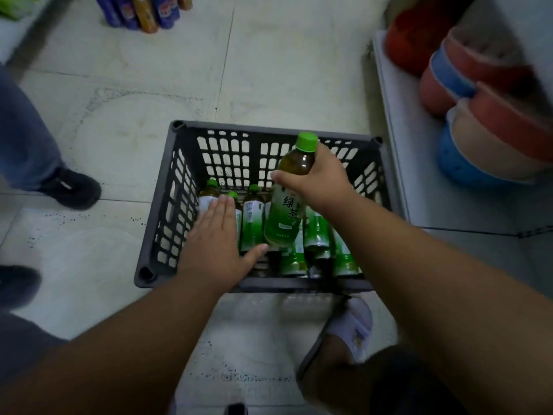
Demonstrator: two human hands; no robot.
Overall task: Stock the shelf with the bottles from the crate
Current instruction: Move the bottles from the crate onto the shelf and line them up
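While right hand (pixel 321 181) fingers grip raised bottle (pixel 287 202) | left hand (pixel 215 235) flat above crate (pixel 179 187)

the held bottle (pixel 288 202) has a label reading "绿茶".

A green-capped green tea bottle (pixel 287 202) is held tilted above a dark slatted crate (pixel 179 205), in which more such bottles (pixel 253 223) are packed upright; the shelf (pixel 419 181) is seen just beside

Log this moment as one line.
right hand: grips green tea bottle | left hand: flat over bottles in crate | shelf: unstocked
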